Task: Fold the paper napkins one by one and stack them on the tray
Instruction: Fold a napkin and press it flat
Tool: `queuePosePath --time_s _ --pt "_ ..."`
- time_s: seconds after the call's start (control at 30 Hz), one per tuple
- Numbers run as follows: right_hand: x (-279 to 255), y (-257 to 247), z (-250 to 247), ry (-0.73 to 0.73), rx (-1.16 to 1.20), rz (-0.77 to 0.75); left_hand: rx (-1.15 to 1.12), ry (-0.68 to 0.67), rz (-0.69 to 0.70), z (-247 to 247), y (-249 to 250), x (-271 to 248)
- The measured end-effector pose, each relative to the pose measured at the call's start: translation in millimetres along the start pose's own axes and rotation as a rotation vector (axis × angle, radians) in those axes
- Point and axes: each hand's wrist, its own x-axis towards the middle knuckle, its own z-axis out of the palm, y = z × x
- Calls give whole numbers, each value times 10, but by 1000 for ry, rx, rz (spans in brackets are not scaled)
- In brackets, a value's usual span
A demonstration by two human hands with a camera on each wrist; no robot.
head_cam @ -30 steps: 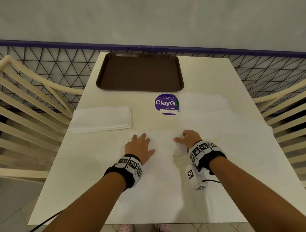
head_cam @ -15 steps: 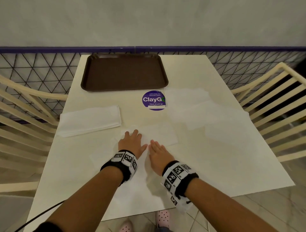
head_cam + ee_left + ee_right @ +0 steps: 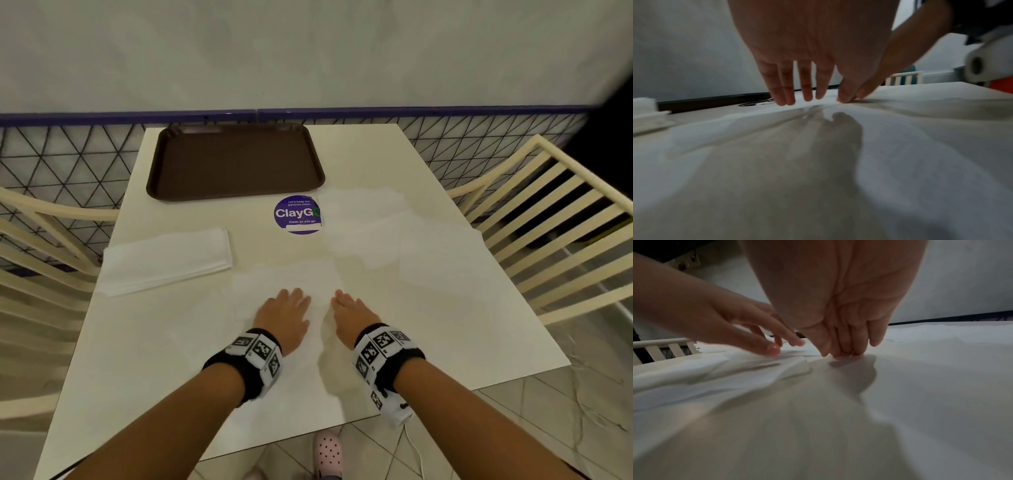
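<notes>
Pressing down on a thin white paper napkin (image 3: 291, 284), spread flat on the near middle of the cream rectangular table (image 3: 144, 342), are both hands.

- Left hand (image 3: 284, 317): laid palm-down on the napkin, fingers straight and slightly spread; nothing is grasped. In the left wrist view the fingertips (image 3: 786, 99) are seen touching the paper.
- Right hand (image 3: 349, 315): set just beside the left hand, to its right, fingers straight and held together, tips pressed onto the sheet; nothing is grasped. In the right wrist view the fingertips (image 3: 846, 350) are seen against the paper, with a raised wrinkle of napkin (image 3: 756, 369) to their left.
- Dark brown rectangular plastic tray (image 3: 236, 192): placed at the far left of the table, well apart from the hands.
- Stack of folded white paper napkins (image 3: 168, 260): laid on the left side of the table, between the tray and the near edge, apart from the left hand.
- Loose unfolded white napkin sheets (image 3: 394, 233): spread overlapping over the right half of the table; their count cannot be told.
- Round purple sticker lettered "ClayGo" (image 3: 297, 214): fixed to the table just near of the tray, its right edge covered by a loose sheet.
- Black wristbands with white square-coded markers (image 3: 257, 356): worn on both wrists.
- Cream slatted chairs (image 3: 555, 212): set at the left and right of the table.
</notes>
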Motion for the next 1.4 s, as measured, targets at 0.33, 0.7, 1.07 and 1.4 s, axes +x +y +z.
queuePosePath --time_s 0.33,0.7,1.07,1.4 --pt "25 -29 -353 29 -140 5 35 63 -104 150 -190 -231" --pt "243 -219 -545 -48 -439 -270 -23 -75 -205 45 -446 -228" --pt "398 -205 -476 5 -485 -383 84 -216 -197 -184 -292 111" --pt "520 -160 -1328 273 -538 -407 28 -86 -250 -600 -940 174"
